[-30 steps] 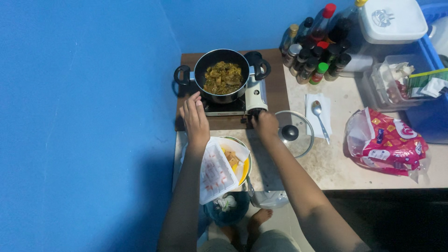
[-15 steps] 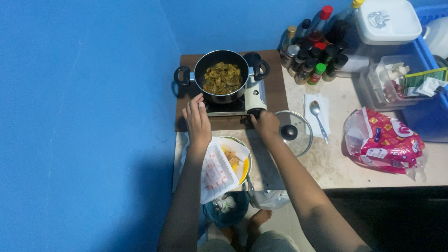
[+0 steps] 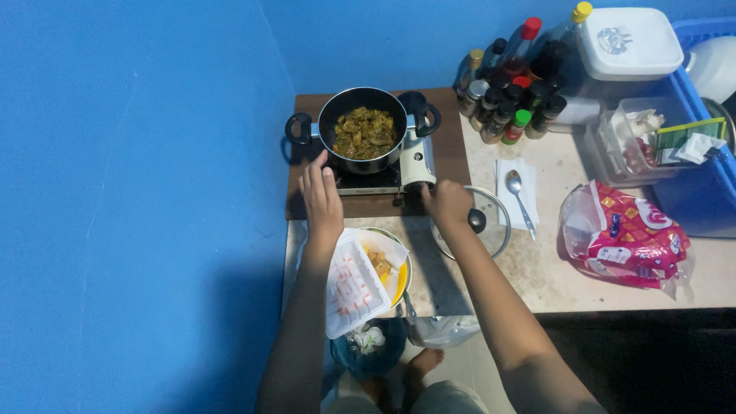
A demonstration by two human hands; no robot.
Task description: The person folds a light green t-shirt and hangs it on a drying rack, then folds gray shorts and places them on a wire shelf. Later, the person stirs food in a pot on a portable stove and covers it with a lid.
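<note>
Working the stove knob | right hand [image 3: 447, 203] fingers closed around the knob at the front of the portable gas stove [image 3: 418, 162] | left hand [image 3: 320, 195] flat, fingers spread, holding nothing, beside the black pot [image 3: 360, 126] of stew | next: likely a small controlled twist.

Crumpled pink-and-red plastic bag [image 3: 625, 236] lain at counter's right, green-and-white packet [image 3: 691, 139] propped in clear tub [image 3: 613, 146], white lidded box [image 3: 629, 42] behind, labelled bottles [image 3: 510, 96] clustered beside stove
</note>
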